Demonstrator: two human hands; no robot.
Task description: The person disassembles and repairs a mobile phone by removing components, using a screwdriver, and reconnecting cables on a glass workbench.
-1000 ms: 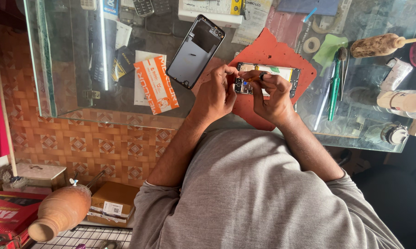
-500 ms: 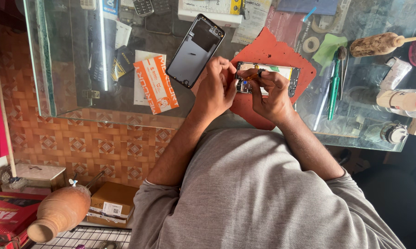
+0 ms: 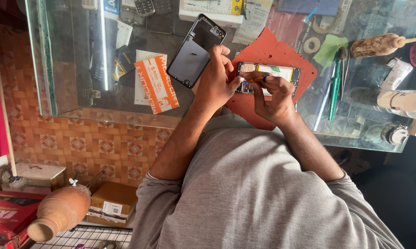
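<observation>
Left hand point(image 3: 217, 83) should pin the opened phone point(image 3: 268, 76) flat on the red mat point(image 3: 281, 48) while right hand point(image 3: 270, 94), pinching a small tool point(image 3: 255, 80), works gently.

Red rubber work mat point(image 3: 281, 46) w/ ragged edge; green-handled brush point(image 3: 335, 87); orange & white paper packet point(image 3: 156, 83); grey cotton shirt point(image 3: 263, 193); brown clay pot point(image 3: 59, 211); orange diamond-pattern tiles point(image 3: 93, 143) on counter front.
</observation>
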